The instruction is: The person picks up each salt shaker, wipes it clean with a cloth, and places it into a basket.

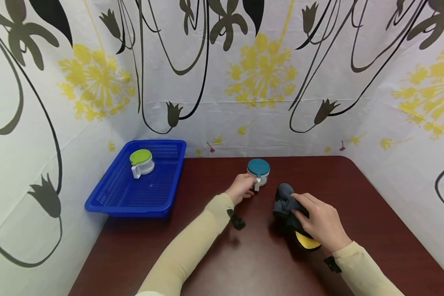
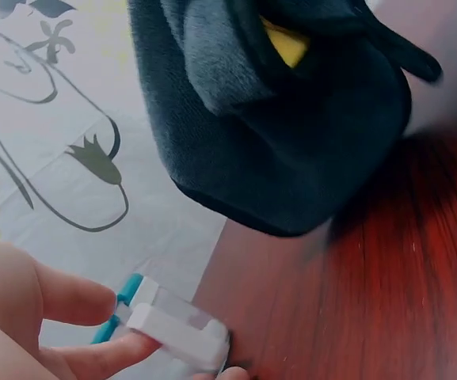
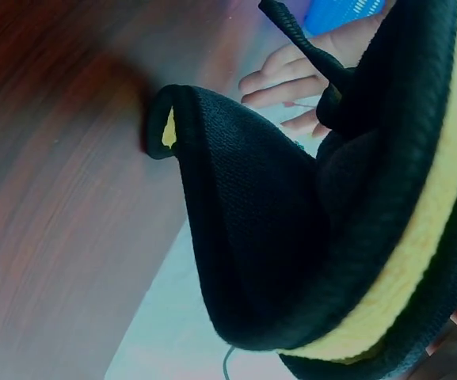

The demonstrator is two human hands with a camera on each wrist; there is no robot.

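A small clear jar with a teal lid (image 1: 258, 167) and a white handle (image 2: 177, 332) stands on the table. My left hand (image 1: 241, 187) is at its near left side, with thumb and forefinger pinching around the handle. My right hand (image 1: 320, 220) grips a bunched, dark grey plush cloth (image 1: 284, 201) with a yellow side, held just above the table to the right of the jar. In the left wrist view the cloth (image 2: 283, 158) hangs in loose folds. Much of the right hand is hidden behind the cloth (image 3: 252, 206) in the right wrist view.
On the left of the table sits a blue plastic basket (image 1: 133, 209) with perforated sides. Inside it stands a similar jar with a green lid (image 1: 140, 156). A flower-patterned sheet (image 1: 214, 90) hangs behind the dark red-brown table (image 1: 222, 263).
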